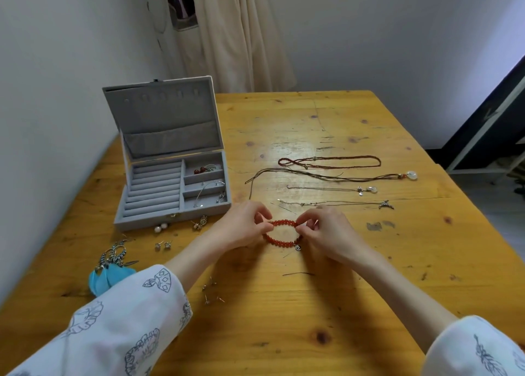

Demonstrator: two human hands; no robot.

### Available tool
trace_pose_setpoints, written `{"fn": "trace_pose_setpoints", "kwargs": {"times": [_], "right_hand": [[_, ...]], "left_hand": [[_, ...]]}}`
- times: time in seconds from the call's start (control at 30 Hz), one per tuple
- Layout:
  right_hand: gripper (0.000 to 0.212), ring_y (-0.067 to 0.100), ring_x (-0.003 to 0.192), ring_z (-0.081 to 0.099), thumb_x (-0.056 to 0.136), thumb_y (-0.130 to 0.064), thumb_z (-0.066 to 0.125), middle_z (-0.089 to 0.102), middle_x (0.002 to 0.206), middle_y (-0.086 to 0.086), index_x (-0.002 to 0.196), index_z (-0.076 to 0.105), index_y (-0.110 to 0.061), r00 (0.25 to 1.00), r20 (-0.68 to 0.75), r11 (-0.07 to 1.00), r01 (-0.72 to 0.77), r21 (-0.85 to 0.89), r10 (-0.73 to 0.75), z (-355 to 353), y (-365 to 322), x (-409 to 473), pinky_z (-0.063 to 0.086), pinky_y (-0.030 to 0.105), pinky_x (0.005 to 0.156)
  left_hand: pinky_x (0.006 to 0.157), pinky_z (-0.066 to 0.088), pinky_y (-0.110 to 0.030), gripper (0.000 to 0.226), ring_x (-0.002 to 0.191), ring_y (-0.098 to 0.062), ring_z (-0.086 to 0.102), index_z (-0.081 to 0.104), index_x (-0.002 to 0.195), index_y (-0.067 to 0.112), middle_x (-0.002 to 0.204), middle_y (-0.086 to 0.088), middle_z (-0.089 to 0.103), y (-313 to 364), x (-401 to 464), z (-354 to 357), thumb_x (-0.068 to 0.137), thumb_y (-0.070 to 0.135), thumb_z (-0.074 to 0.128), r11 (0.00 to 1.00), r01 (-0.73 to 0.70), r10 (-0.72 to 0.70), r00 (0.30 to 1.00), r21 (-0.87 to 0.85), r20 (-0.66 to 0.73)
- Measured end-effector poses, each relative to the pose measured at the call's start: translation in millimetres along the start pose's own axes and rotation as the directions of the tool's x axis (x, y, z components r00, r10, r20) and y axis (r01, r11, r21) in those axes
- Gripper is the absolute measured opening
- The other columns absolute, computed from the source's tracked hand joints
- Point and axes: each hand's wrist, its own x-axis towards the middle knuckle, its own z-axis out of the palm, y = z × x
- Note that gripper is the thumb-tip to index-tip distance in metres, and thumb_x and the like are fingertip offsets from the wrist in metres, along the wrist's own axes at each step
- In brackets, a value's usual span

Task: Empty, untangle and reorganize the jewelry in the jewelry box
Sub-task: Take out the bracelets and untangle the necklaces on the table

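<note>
A red bead bracelet with a small silver charm hangs between both hands just above the table. My left hand pinches its left side and my right hand pinches its right side. The grey jewelry box stands open at the left, its lid upright. Red beads lie in its top right compartment and a silver bangle rests across the lower ones. Several necklaces lie stretched out in rows on the right, among them a dark red bead necklace and a cord with a white ring pendant.
Earrings lie in front of the box: pearl studs, crystal studs, silver ones. Blue feather earrings sit at the left edge, small studs near my left forearm. The wooden table meets a wall at left.
</note>
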Motion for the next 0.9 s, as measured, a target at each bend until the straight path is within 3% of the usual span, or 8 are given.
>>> {"fn": "trace_pose_setpoints", "kwargs": {"times": [0.17,0.27,0.43,0.63,0.73,0.9], "right_hand": [[0.038,0.008,0.085,0.045,0.075,-0.028,0.073,0.045,0.095,-0.003,0.11,0.061,-0.02,0.991,0.134,1.0,0.011,0.002,-0.011,-6,2,-4,0.033,0.019,0.075],[0.035,0.004,0.083,0.044,0.075,-0.029,0.073,0.042,0.097,-0.005,0.107,0.061,-0.02,0.99,0.138,0.999,0.036,-0.024,-0.032,-5,1,-7,0.035,0.017,0.075],[0.029,-0.006,0.075,0.039,0.078,-0.031,0.07,0.039,0.095,-0.009,0.103,0.06,-0.021,0.99,0.128,0.997,0.063,-0.045,-0.056,-7,4,-17,0.031,0.007,0.061],[0.036,-0.001,0.079,0.044,0.079,-0.034,0.068,0.043,0.098,-0.008,0.112,0.058,-0.022,0.989,0.136,0.995,0.07,-0.064,-0.061,-13,4,-22,0.033,0.012,0.07],[0.036,-0.003,0.077,0.046,0.084,-0.036,0.062,0.046,0.096,-0.01,0.116,0.056,-0.022,0.992,0.094,0.995,0.089,-0.054,-0.084,-14,-1,-15,0.035,0.012,0.069],[0.035,0.008,0.104,0.052,0.09,-0.033,0.054,0.058,0.116,-0.002,0.122,0.054,-0.02,0.98,-0.001,0.98,0.197,-0.026,-0.197,0,-33,22,0.038,0.02,0.088]], "left_hand": [[0.079,0.036,-0.017,0.043,0.086,-0.004,0.044,0.054,0.115,0.025,0.102,0.006,0.043,-4,-4,0,0.076,0.032,0.071,0.999,-0.04,0.038,0.993,0.018,0.111],[0.08,0.035,-0.018,0.035,0.09,-0.004,0.043,0.055,0.109,0.026,0.104,0.006,0.043,-4,-6,2,0.077,0.029,0.069,0.997,-0.075,0.071,0.992,0.025,0.107],[0.086,0.036,-0.021,0.028,0.097,-0.006,0.042,0.056,0.105,0.027,0.106,0.006,0.042,-3,-11,7,0.079,0.031,0.067,0.993,-0.112,0.107,0.987,0.032,0.12],[0.091,0.041,-0.025,0.041,0.101,-0.006,0.043,0.053,0.117,0.027,0.11,0.006,0.044,-5,-16,6,0.079,0.034,0.066,0.991,-0.134,0.131,0.982,0.017,0.138],[0.085,0.043,-0.02,0.039,0.098,-0.004,0.048,0.051,0.12,0.028,0.111,0.007,0.051,-11,-17,-6,0.083,0.031,0.062,0.988,-0.156,0.155,0.984,0.002,0.092],[0.073,0.044,-0.012,0.023,0.09,0.0,0.053,0.059,0.112,0.025,0.106,0.009,0.059,-29,-6,-46,0.089,0.028,0.054,0.991,-0.131,0.127,0.986,-0.028,-0.104]]}}
